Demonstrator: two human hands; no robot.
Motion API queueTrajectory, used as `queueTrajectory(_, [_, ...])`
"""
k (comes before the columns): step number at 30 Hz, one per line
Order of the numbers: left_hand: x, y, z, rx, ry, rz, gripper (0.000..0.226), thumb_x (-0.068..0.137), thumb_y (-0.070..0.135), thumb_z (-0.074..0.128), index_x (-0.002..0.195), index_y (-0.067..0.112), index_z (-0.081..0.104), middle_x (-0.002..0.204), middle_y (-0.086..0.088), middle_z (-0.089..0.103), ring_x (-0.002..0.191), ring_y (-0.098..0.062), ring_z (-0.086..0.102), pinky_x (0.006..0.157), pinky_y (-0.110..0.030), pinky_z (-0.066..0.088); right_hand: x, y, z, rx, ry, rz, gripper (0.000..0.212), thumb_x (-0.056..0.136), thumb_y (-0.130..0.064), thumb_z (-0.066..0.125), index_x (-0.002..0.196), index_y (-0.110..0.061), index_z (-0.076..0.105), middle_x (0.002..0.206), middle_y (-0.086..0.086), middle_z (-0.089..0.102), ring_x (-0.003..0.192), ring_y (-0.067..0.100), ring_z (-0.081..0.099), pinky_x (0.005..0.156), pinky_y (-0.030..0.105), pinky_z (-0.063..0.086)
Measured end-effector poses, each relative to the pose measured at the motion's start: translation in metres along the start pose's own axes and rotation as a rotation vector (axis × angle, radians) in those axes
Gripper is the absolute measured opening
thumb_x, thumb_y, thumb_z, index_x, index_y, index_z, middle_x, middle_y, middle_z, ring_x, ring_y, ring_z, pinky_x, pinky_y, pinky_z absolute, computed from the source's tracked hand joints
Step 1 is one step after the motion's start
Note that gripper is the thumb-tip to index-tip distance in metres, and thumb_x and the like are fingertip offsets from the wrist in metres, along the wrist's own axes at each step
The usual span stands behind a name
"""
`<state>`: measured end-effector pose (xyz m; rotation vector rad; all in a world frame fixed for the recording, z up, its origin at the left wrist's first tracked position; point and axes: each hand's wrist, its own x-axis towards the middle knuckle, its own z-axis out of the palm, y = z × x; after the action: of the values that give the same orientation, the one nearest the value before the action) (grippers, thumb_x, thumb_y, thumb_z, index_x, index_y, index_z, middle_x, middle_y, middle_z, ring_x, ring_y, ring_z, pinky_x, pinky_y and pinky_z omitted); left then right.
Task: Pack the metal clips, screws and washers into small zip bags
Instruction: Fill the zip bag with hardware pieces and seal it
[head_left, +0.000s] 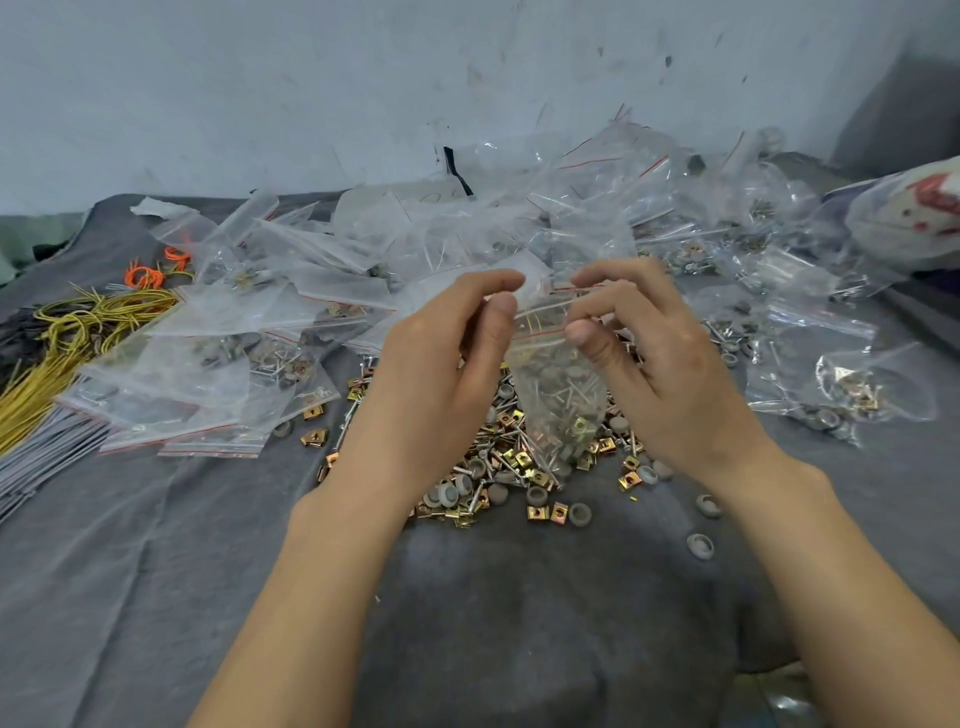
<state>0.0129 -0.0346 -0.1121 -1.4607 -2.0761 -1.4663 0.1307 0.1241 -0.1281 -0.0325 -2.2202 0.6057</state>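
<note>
The bag (563, 410) hangs upright at picture centre. Its red zip strip is stretched between both hands, and its lower half is full of mixed hardware. The left hand (441, 379), at the bag's 9 o'clock, pinches the top left corner between thumb and curled forefinger, with the other fingers curled behind. The right hand (665, 364), at 3 o'clock, pinches the top right corner the same way, thumb in front. I cannot tell whether the zip is sealed.

The bag's bottom tip hangs just over a loose pile (519, 467) at 6 o'clock; I cannot tell if they touch. The pile holds brassy clips (314, 437), thin screws (347, 422) and grey washers (700, 545), with a few strays around its edge.

Everything lies on a grey cloth (467, 623). A heap (218, 364) of clear red-striped zip bags, many with hardware inside, arcs from 9 through 12 to 3 o'clock. Yellow wires (62, 343) lie at far 9 o'clock and orange ties (148, 275) at 10. A pale wall (363, 78) stands at 12.
</note>
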Motion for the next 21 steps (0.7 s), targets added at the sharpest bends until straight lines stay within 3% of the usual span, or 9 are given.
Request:
queueTrajectory(4, [0.002, -0.001, 0.0, -0.102, 0.067, -0.025, 0.023, 0.104, 0.035, 0.046, 0.124, 0.033, 0.058, 0.097, 0.017, 0.066, 0.093, -0.007, 0.066, 0.074, -0.018, 0.051, 0.001, -0.002, 0.004, 0.166, 0.035, 0.141, 0.012, 0.107, -0.03, 0.048, 0.103, -0.023, 0.058, 0.128, 0.0, 0.053, 0.115, 0.003, 0.056, 0.094, 0.019, 0.045])
queueTrajectory(6, [0.002, -0.008, -0.002, -0.076, 0.121, -0.052, 0.023, 0.103, 0.035, 0.046, 0.124, 0.035, 0.057, 0.106, 0.019, 0.064, 0.096, -0.005, 0.065, 0.072, -0.011, 0.047, 0.002, -0.003, 0.007, 0.233, 0.029, 0.203, 0.013, 0.107, -0.032, 0.048, 0.102, -0.023, 0.057, 0.128, -0.004, 0.055, 0.116, 0.002, 0.056, 0.092, 0.02, 0.045])
queueTrajectory(10, [-0.009, -0.037, -0.023, 0.058, 0.138, -0.25, 0.024, 0.102, 0.034, 0.047, 0.124, 0.034, 0.057, 0.099, 0.018, 0.064, 0.089, 0.004, 0.061, 0.07, -0.007, 0.044, 0.002, -0.003, 0.01, 0.267, -0.018, 0.257, 0.015, 0.104, -0.044, 0.046, 0.102, -0.032, 0.054, 0.13, -0.01, 0.055, 0.119, 0.003, 0.054, 0.096, 0.029, 0.045])
queueTrajectory(13, [-0.024, -0.059, -0.044, 0.305, 0.046, -0.403, 0.026, 0.101, 0.028, 0.048, 0.124, 0.024, 0.058, 0.096, 0.007, 0.066, 0.083, -0.006, 0.06, 0.076, -0.028, 0.047, 0.002, -0.001, 0.01, 0.185, -0.033, 0.21, 0.025, 0.102, -0.052, 0.045, 0.104, -0.03, 0.056, 0.131, -0.008, 0.052, 0.124, 0.003, 0.051, 0.099, 0.027, 0.045])
queueTrajectory(16, [-0.041, -0.071, -0.061, 0.443, -0.116, -0.481, 0.019, 0.1, 0.027, 0.049, 0.114, 0.025, 0.062, 0.088, 0.006, 0.064, 0.077, -0.009, 0.06, 0.073, -0.033, 0.047, 0.003, -0.001, 0.008, 0.134, 0.01, 0.157, 0.028, 0.102, -0.053, 0.043, 0.1, -0.028, 0.057, 0.134, -0.008, 0.049, 0.122, -0.001, 0.05, 0.096, 0.012, 0.04])
queueTrajectory(20, [-0.057, -0.075, -0.07, 0.449, -0.362, -0.447, 0.009, 0.097, 0.031, 0.056, 0.104, 0.036, 0.059, 0.093, 0.012, 0.059, 0.08, 0.0, 0.055, 0.069, -0.013, 0.037, 0.004, -0.002, 0.01, 0.028, 0.108, 0.03, 0.034, 0.104, -0.045, 0.045, 0.091, -0.018, 0.06, 0.131, -0.001, 0.053, 0.12, 0.016, 0.052, 0.099, 0.037, 0.044])
queueTrajectory(21, [-0.059, -0.076, -0.069, 0.438, -0.412, -0.435, 0.009, 0.096, 0.035, 0.057, 0.105, 0.038, 0.058, 0.097, 0.013, 0.057, 0.084, -0.002, 0.054, 0.07, -0.013, 0.036, 0.004, -0.002, 0.011, -0.003, 0.127, 0.006, 0.036, 0.104, -0.044, 0.045, 0.088, -0.015, 0.061, 0.129, 0.001, 0.054, 0.118, 0.02, 0.053, 0.097, 0.042, 0.045])
